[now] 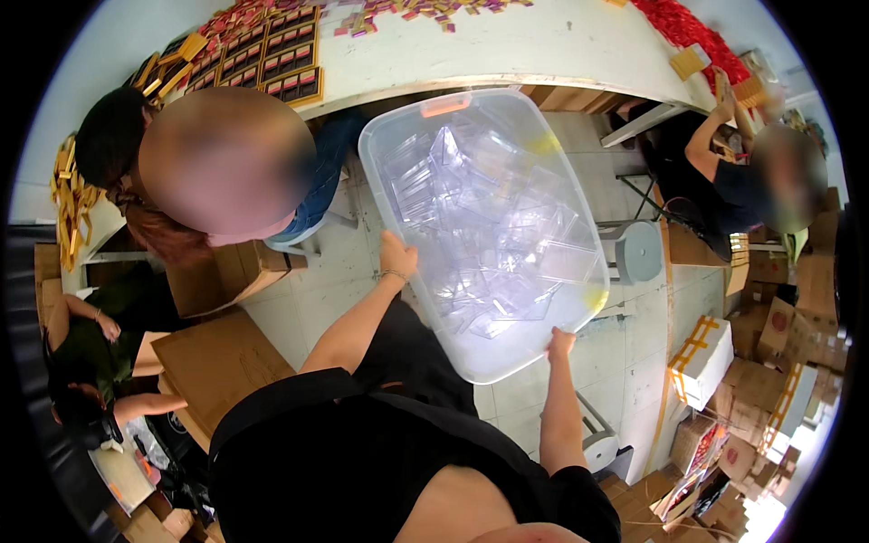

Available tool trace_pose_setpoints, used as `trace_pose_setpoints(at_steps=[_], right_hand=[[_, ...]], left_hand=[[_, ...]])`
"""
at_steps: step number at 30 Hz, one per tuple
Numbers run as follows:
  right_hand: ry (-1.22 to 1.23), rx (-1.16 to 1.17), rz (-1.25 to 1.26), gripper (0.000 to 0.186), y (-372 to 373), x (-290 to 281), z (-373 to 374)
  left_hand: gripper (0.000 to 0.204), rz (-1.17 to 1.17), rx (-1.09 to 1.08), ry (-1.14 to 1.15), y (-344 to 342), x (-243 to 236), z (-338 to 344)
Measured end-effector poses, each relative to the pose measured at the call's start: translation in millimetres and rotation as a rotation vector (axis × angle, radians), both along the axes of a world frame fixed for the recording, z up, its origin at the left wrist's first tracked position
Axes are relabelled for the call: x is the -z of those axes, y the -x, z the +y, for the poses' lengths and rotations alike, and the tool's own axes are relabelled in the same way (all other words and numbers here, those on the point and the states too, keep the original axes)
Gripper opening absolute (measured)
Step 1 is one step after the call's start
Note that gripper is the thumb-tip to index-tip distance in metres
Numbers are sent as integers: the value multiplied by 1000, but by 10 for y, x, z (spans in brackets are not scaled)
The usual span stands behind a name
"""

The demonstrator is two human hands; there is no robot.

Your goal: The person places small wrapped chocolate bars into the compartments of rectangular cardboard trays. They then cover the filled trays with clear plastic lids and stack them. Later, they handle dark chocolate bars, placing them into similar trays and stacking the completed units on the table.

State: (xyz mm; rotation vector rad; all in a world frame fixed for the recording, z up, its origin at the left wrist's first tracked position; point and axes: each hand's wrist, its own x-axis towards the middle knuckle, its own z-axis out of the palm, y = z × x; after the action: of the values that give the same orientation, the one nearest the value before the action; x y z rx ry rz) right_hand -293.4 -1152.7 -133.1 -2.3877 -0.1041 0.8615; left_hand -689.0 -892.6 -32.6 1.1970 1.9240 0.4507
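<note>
Between my hands is a large translucent plastic storage bin (463,360), tilted and without a lid, with an orange latch (445,106) on its far rim. Inside lies a jumbled heap of clear plastic trays (507,226), thin and boxy. My left hand (398,257), with a bracelet at the wrist, grips the bin's left rim. At the near right corner my right hand (560,344) is closed round the rim. The fingers of both hands are partly hidden by the bin's edge.
Beyond the bin runs a long white table (507,54) with stacked black-and-gold boxes (272,59). One person sits close on the left, another at the far right; a third is at the lower left. A grey stool (634,252), an open carton (217,271) and piled cartons (751,389) stand around.
</note>
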Motion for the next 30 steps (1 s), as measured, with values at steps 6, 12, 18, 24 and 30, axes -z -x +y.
trace_pose_setpoints(at_steps=[6, 12, 18, 24, 30], right_hand=[[176, -48, -279, 58, 812, 354, -121], [143, -97, -291, 53, 674, 370, 12], [159, -43, -156, 56, 760, 202, 89], [352, -555, -896, 56, 1070, -389, 27], [-399, -1249, -659, 54, 2842, -1157, 752]], left_hand=[[46, 186, 4, 10, 420, 677, 51], [63, 60, 141, -29, 653, 857, 54], [48, -121, 56, -66, 1646, 197, -717], [19, 156, -137, 160, 3300, 534, -2960], [14, -166, -761, 465, 4062, 693, -4631]])
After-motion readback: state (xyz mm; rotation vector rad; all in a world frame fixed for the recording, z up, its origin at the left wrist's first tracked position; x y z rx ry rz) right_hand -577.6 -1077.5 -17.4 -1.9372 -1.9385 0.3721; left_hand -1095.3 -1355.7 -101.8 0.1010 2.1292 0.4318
